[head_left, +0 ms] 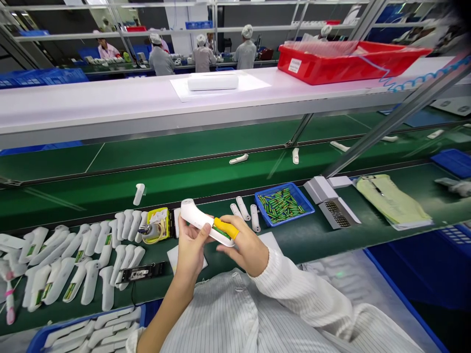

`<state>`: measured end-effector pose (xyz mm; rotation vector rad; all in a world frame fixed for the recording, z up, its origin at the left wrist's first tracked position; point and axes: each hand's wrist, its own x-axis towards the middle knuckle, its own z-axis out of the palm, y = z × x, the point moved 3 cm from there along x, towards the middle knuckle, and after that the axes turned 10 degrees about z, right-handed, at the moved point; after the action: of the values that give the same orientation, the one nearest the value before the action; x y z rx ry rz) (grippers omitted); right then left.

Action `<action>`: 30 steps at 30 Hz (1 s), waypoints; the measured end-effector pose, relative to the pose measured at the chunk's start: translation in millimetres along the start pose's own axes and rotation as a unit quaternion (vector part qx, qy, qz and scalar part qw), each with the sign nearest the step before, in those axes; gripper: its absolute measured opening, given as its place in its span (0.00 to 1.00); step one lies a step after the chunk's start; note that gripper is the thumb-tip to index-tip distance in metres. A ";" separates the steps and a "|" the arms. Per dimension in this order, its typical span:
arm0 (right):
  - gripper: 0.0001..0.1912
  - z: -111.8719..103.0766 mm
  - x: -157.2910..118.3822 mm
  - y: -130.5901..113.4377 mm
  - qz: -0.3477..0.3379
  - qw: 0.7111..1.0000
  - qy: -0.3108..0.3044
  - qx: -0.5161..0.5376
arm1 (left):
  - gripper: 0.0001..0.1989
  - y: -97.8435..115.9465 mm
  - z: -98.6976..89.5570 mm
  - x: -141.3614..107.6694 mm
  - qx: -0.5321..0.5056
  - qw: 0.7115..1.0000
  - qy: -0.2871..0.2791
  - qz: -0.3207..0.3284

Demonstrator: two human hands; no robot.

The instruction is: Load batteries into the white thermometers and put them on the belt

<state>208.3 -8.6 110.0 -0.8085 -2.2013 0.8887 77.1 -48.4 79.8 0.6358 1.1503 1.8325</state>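
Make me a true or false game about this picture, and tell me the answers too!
1. The left hand holds a white handheld device. True.
2. The finger cover on the right hand is blue. False: the right hand wears a yellow finger cover.
3. The blue tray has lots of green batteries in it. True.
4. The big red bin is on the floor. False: the red bin sits up on the white shelf.
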 end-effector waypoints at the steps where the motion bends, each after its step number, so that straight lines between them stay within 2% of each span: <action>1: 0.18 0.9 -1.6 0.7 -0.003 1.000 0.018 0.006 | 0.32 0.0 0.4 0.5 0.004 1.000 0.004 0.002; 4: 0.14 0.5 -5.5 7.8 0.026 0.994 0.089 0.054 | 0.36 2.6 0.6 3.1 0.023 0.999 -0.027 0.018; 6: 0.13 0.7 -7.4 16.3 0.096 0.982 0.102 0.128 | 0.35 6.6 -0.6 5.2 0.042 0.997 -0.059 0.035; 9: 0.16 7.5 -10.2 24.2 0.203 0.937 0.039 0.282 | 0.27 13.4 -2.2 7.6 0.074 0.992 -0.093 0.050; 11: 0.18 13.2 -11.7 22.7 0.232 0.905 -0.007 0.355 | 0.23 17.7 -1.7 8.7 0.095 0.988 -0.102 0.071; 14: 0.21 19.5 -11.6 17.4 0.254 0.872 -0.044 0.415 | 0.21 21.3 -1.3 10.2 0.127 0.982 -0.079 0.112; 16: 0.23 22.1 -10.0 15.0 0.268 0.851 -0.057 0.448 | 0.22 19.6 -2.1 11.9 0.125 0.984 -0.075 0.106; 21: 0.24 27.2 -5.5 12.5 0.273 0.793 -0.089 0.537 | 0.28 13.5 -3.8 19.7 0.026 0.987 -0.151 0.048; 24: 0.24 31.4 -6.1 11.0 0.263 0.769 -0.155 0.562 | 0.26 13.1 -1.8 25.7 -0.011 0.983 -0.165 0.077; 26: 0.23 31.8 -7.5 12.2 0.259 0.779 -0.180 0.542 | 0.27 10.0 0.2 29.0 -0.032 0.982 -0.158 0.099; 28: 0.23 29.0 -8.3 17.0 0.264 0.824 -0.155 0.477 | 0.27 2.8 1.5 31.3 -0.040 0.983 -0.150 0.094; 30: 0.22 24.3 -8.0 23.7 0.267 0.884 -0.091 0.374 | 0.27 -6.8 2.8 32.6 -0.032 0.985 -0.158 0.057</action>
<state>202.7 -9.5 75.6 -0.9551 -1.5385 1.9880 65.5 -17.6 74.2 0.9338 0.8568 1.7766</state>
